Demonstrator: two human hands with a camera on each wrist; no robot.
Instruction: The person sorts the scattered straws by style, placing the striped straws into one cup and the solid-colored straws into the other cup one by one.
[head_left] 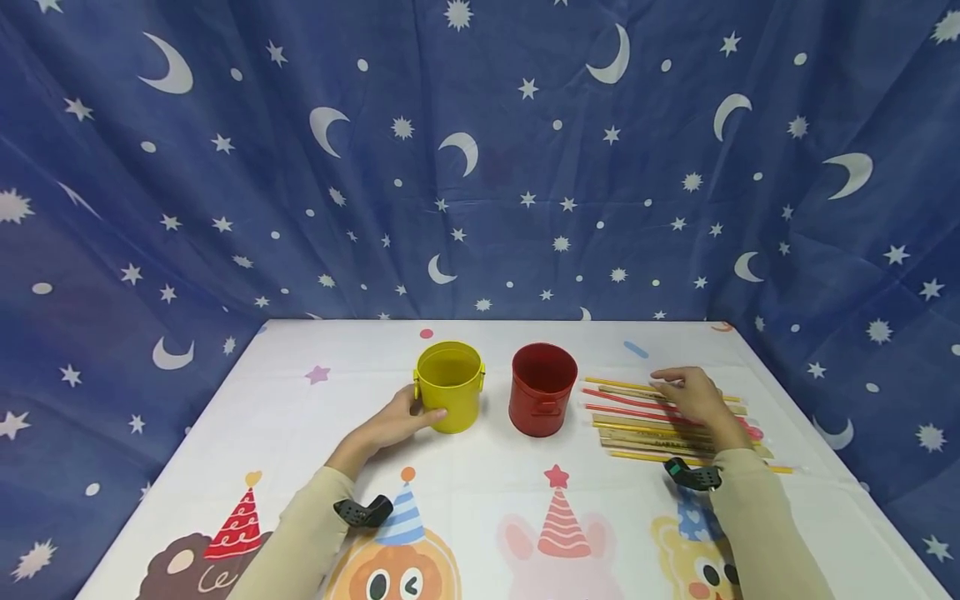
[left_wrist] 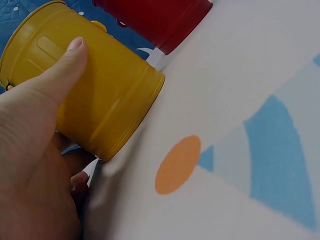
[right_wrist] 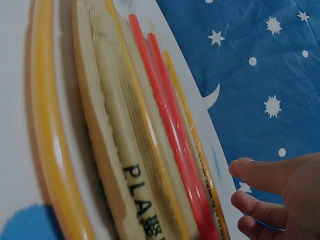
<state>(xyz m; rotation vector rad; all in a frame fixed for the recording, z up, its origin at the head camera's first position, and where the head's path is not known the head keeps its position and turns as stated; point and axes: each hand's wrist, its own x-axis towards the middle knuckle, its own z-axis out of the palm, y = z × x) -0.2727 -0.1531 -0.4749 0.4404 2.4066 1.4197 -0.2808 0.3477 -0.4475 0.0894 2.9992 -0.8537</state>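
Observation:
A yellow tin bucket [head_left: 450,386] stands upright on the table beside a red tin bucket [head_left: 542,388]. My left hand [head_left: 397,422] grips the yellow bucket [left_wrist: 95,90] low on its side, thumb [left_wrist: 62,70] pressed on the wall and fingers curled behind. Right of the red bucket lies a row of wrapped straws [head_left: 660,421], red, yellow and paper-sleeved. My right hand [head_left: 693,397] hovers over the straws [right_wrist: 145,135] with relaxed, slightly bent fingers [right_wrist: 260,175]; nothing is in it.
The table wears a white cloth [head_left: 480,500] printed with party hats and cartoon animals. A blue star-and-moon curtain [head_left: 480,167] closes in the back and both sides. The red bucket [left_wrist: 155,20] stands close to the yellow one. Black wrist mounts [head_left: 363,511] sit on both sleeves.

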